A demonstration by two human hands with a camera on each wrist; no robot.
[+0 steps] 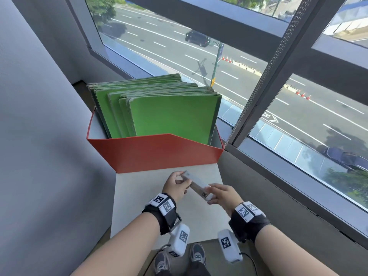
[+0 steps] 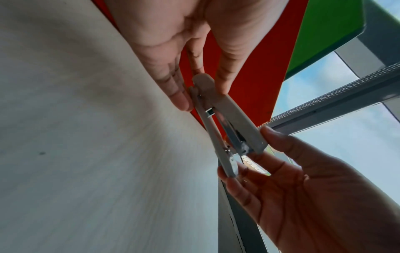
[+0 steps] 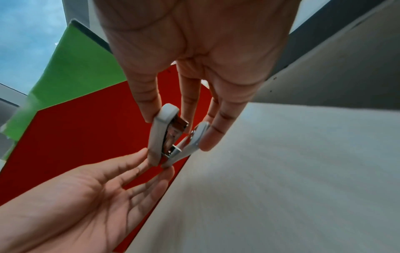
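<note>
The person holds a small white stapler (image 1: 197,185) in the air above the pale bench (image 1: 139,206), one hand at each end. The left hand (image 1: 175,186) pinches the hinge end between thumb and fingertips (image 2: 181,101), the remaining fingers lying fairly straight alongside. The right hand (image 1: 223,195) grips the front end: in the right wrist view the thumb (image 3: 147,102) presses the white top arm while the fingers (image 3: 214,130) bear on the base, and the two halves are spread apart in a narrow V. The metal staple channel (image 2: 236,137) shows between the arms.

The stapler hangs clear of the bench surface, just in front of a red file box (image 1: 159,154) that stands at the far end of the bench. The box holds a row of upright green folders (image 1: 171,116), their tops rising well above its slanted front wall. Behind and to the right of the box runs a large window (image 1: 258,76) with dark frames, looking down on a road. A grey wall (image 1: 39,136) closes the left side. Both wrists carry black straps with white marker blocks, and the person's shoes (image 1: 179,257) show below the near edge of the bench.
</note>
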